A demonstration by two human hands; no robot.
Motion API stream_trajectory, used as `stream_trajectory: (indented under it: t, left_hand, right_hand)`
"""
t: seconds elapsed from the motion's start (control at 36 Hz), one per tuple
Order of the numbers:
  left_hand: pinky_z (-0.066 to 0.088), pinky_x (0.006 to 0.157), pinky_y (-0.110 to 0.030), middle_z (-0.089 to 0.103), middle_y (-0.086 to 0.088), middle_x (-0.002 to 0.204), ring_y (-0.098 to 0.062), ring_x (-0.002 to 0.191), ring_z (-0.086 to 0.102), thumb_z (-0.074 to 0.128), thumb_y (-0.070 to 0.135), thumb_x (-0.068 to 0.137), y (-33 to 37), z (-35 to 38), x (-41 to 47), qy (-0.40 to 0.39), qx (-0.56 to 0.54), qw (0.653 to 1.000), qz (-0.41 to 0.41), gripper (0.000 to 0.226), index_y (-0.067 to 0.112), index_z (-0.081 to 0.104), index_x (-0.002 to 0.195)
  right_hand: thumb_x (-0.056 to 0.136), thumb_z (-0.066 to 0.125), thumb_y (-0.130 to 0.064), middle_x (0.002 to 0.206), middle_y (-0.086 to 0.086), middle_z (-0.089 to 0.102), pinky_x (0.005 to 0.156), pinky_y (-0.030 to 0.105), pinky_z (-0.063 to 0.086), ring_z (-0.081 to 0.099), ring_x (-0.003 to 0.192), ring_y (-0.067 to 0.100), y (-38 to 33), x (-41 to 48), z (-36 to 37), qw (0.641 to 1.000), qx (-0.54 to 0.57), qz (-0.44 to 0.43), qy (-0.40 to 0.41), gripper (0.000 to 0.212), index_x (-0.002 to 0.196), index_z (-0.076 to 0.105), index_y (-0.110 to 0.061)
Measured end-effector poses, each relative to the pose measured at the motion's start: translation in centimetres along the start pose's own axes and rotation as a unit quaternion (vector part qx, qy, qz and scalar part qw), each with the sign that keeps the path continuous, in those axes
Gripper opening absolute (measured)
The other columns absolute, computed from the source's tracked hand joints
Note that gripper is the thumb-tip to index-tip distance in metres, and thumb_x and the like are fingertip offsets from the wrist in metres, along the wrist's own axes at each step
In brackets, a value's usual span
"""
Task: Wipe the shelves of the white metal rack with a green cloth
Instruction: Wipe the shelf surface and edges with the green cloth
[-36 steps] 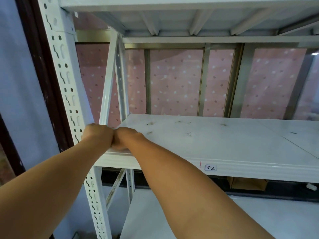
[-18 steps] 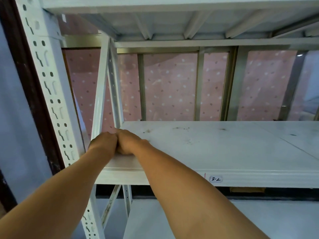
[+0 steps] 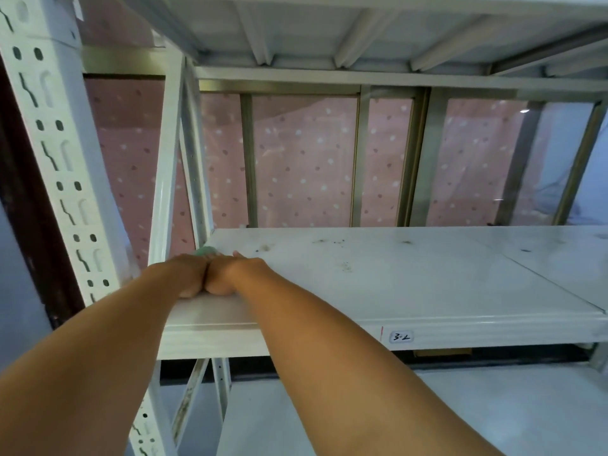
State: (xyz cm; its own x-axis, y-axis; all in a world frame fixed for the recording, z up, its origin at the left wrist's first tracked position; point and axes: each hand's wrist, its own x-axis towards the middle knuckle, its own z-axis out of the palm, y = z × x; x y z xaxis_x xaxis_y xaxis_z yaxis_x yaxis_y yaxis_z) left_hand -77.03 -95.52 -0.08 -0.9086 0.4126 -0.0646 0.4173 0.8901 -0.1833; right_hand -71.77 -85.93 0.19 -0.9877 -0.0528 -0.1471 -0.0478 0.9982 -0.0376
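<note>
left hand [image 3: 189, 274] + right hand [image 3: 230, 274] touching | on shelf [image 3: 394, 291] corner | green cloth [image 3: 205, 251] beneath

- We see the shelf [image 3: 411, 284] at mid-frame as white painted metal, smooth with a soft sheen, speckled with dark grime
- The punched upright [image 3: 62, 166] at the left looks like the same white painted metal, matt
- A sliver of green cloth [image 3: 205, 251] shows above the hands, soft and fuzzy
- The small label [image 3: 400, 337] on the shelf's front edge looks like paper
- Behind the rack, the pink dotted curtain [image 3: 302, 159] reads as thin matt fabric, framed by dull brushed metal
</note>
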Motion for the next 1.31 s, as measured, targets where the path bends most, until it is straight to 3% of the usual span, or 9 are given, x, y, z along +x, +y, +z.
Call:
stream_trajectory:
  t: [0.19, 0.42, 0.72, 0.86, 1.31]
  left_hand:
    - [0.046, 0.104, -0.034, 0.062, -0.006, 0.133, -0.024, 0.118, 0.061, 0.045, 0.02, 0.1, -0.8, 0.9, 0.8, 0.022, -0.054, 0.998, 0.008, 0.04, 0.014, 0.052, 0.139]
    - [0.03, 0.114, -0.029, 0.04, -0.008, 0.155, -0.022, 0.139, 0.043, 0.03, 0.023, 0.107, 0.9, 0.1, -0.6, 0.03, -0.075, 0.996, 0.04, 0.045, 0.012, 0.033, 0.15]
    - [0.026, 0.113, -0.031, 0.042, -0.013, 0.152, -0.027, 0.137, 0.043, 0.021, 0.027, 0.109, 5.3, -1.1, -1.1, 0.025, -0.099, 0.991, 0.086, 0.047, 0.01, 0.034, 0.151]
    - [0.029, 0.114, -0.033, 0.041, -0.011, 0.154, -0.027, 0.139, 0.042, 0.028, 0.029, 0.108, 7.1, -1.4, -1.3, 0.013, -0.119, 0.99, 0.069, 0.047, 0.015, 0.035, 0.151]
    - [0.036, 0.109, -0.032, 0.044, -0.008, 0.152, -0.025, 0.134, 0.048, 0.04, 0.028, 0.104, 15.4, -2.8, -1.7, 0.024, -0.057, 0.985, 0.159, 0.047, 0.014, 0.036, 0.149]
  right_hand:
    - [0.105, 0.028, -0.032, 0.166, 0.001, 0.011, 0.121, 0.042, -0.006, 0.007, 0.153, 0.019, -0.6, -0.5, 0.6, 0.998, 0.043, 0.044, 0.022, 0.059, 0.159, 0.006, -0.02]
    - [0.103, 0.023, -0.043, 0.167, 0.0, -0.005, 0.121, 0.049, -0.007, -0.005, 0.153, 0.017, 0.3, 0.2, 1.5, 0.995, 0.036, 0.089, 0.014, 0.066, 0.159, -0.002, -0.019]
    - [0.103, 0.019, -0.045, 0.167, 0.001, -0.004, 0.122, 0.047, -0.008, -0.003, 0.153, 0.017, 3.6, -3.2, 1.5, 0.991, 0.062, 0.118, 0.022, 0.065, 0.16, -0.001, -0.019]
    - [0.103, 0.017, -0.042, 0.167, 0.002, -0.004, 0.122, 0.045, -0.006, -0.002, 0.153, 0.017, 5.2, -4.8, 1.8, 0.988, 0.079, 0.128, 0.029, 0.064, 0.16, -0.001, -0.017]
    - [0.103, 0.021, -0.037, 0.167, 0.003, -0.004, 0.123, 0.042, -0.001, -0.001, 0.153, 0.019, 12.5, -9.7, 2.6, 0.98, 0.095, 0.168, 0.039, 0.064, 0.16, 0.0, -0.015]
